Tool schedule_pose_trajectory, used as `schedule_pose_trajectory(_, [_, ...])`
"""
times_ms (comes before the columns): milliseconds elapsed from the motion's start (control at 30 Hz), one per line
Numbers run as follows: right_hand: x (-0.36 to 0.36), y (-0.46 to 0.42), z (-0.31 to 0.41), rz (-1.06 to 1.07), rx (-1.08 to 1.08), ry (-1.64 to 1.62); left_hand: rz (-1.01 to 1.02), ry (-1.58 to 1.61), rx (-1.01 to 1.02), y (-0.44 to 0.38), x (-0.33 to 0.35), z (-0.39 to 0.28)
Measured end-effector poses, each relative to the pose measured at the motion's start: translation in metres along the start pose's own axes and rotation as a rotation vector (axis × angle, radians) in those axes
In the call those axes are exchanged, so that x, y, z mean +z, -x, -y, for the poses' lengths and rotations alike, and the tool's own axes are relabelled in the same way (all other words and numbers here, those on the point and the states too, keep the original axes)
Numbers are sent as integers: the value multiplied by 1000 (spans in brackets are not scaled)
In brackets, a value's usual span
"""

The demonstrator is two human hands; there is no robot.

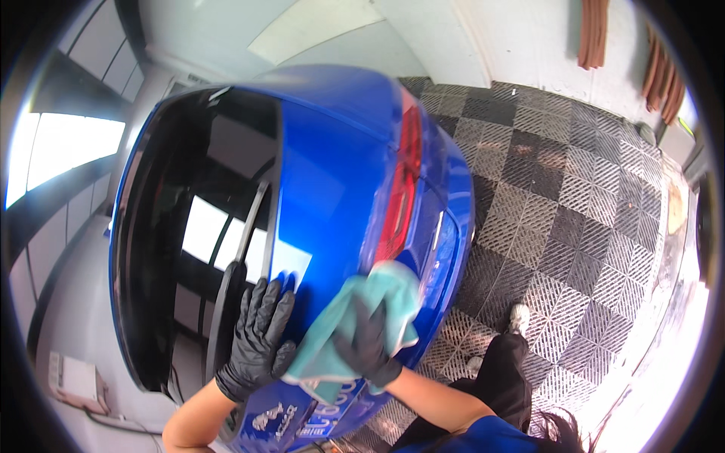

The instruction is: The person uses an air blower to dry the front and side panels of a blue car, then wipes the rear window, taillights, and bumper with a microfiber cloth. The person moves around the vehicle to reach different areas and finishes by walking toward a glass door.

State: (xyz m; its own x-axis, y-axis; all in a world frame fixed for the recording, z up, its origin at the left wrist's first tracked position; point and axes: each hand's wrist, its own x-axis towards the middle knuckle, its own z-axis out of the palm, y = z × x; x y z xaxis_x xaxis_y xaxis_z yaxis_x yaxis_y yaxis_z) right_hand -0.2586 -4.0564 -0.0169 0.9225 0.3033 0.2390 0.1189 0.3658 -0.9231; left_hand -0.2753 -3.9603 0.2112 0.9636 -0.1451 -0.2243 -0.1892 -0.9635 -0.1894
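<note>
My left hand (257,340), in a black glove, lies palm down with its fingers spread on the back of a blue car (325,170). Its fingertips are at the lower edge of the rear window, beside the rear wiper (249,226). Just right of it, my right hand (368,342), also gloved in black, presses a teal cloth (396,289) with a pale edge onto the blue tailgate. The bunched cloth reaches the lower end of the red tail light (399,209) and hides the bodywork beneath it. Both the cloth and this hand look slightly blurred.
Below my hands the tailgate carries a silver emblem (266,419) and a licence plate (328,416). Grey and black slatted floor tiles (544,187) lie right of the car. Brown strips (593,34) hang on the white wall. A white and brown box (78,382) is at lower left.
</note>
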Motion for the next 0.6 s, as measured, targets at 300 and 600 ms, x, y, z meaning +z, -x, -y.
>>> schedule_pose_trajectory(300, [-25,-59,-26,-194,66,546,66,-217,-43,7,41,4])
schedule_pose_trajectory(600, [-140,-278,-62,-171,-175,1156,20,-226,20,35,50,9])
